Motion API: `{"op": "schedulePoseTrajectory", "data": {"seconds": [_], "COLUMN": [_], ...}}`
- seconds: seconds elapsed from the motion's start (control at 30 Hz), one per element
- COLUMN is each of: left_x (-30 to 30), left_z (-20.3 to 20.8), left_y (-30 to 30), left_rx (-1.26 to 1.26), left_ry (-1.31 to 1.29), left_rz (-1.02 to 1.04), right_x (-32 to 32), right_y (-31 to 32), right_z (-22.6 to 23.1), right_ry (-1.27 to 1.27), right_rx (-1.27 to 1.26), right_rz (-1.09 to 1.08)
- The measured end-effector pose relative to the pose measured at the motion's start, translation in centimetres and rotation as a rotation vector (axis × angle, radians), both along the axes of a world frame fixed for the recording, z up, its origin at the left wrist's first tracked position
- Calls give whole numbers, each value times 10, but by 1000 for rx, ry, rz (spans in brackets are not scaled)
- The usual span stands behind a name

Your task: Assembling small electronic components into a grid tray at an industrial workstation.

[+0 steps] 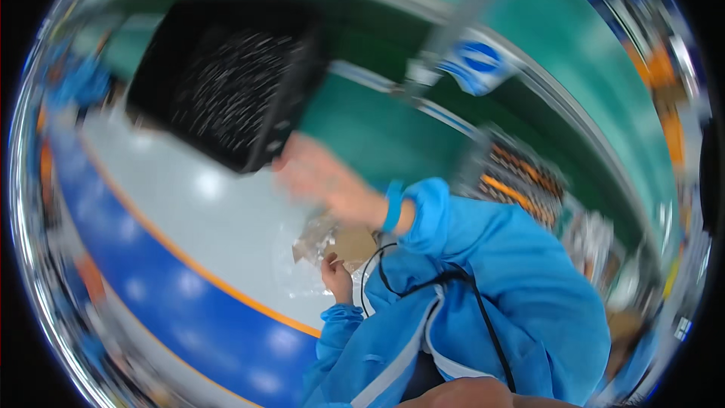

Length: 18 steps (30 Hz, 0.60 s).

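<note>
We are looking down through a heavily tilted, motion-blurred view, and our right hand (317, 174) is reaching out toward eleven o'clock, its fingers spread loosely and gripping nothing, the tips lying just beside the lower corner of a black crate (226, 75). The crate is sitting up at eleven o'clock, tilted, with a speckled perforated wall facing us; whether the fingers are actually touching it we cannot tell, since the hand is smeared by movement. A blue band (392, 206) is circling that wrist, right where the blue sleeve (498, 257) is beginning. Our left hand (336, 278) is lying near the centre, a little toward six o'clock, curled against a clear crinkled bag (321, 242) with something brown inside; the fingers are looking bent around its edge, though how firmly they are gripping it we cannot tell. The bag is resting just below the right forearm, between the two hands. A black cord (423, 281) is looping across the blue jacket at five o'clock. Toward eight o'clock a blue stripe (151, 272) with an orange edge is running across the pale grey floor (204, 204). At two o'clock green surfaces are curving away, and a wire basket (521, 174) with orange strips is showing beside the sleeve.
</note>
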<state>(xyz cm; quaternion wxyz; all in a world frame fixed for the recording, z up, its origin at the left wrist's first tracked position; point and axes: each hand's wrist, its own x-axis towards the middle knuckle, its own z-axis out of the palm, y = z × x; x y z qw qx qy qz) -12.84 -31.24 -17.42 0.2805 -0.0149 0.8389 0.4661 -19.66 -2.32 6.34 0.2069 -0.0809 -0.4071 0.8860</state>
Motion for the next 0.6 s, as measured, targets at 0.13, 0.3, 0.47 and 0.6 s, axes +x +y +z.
{"op": "schedulePoseTrajectory", "data": {"seconds": [0.13,0.3,0.47,0.6], "left_x": [4,34,107,168], "left_z": [41,107,143,169], "left_y": [76,202,288,317], "left_rx": [362,450,520,413], "left_ry": [34,-147,28,201], "left_rz": [-364,-699,-1175,-1406], "right_x": [172,329,420,457], "right_y": [-22,-24,-20,-23], "right_z": [0,-61,-60,-53], "right_ry": [-246,-623,-1096,-1130], "right_rx": [542,209,334,449], "right_rz": [327,-306,-701,-999]}}
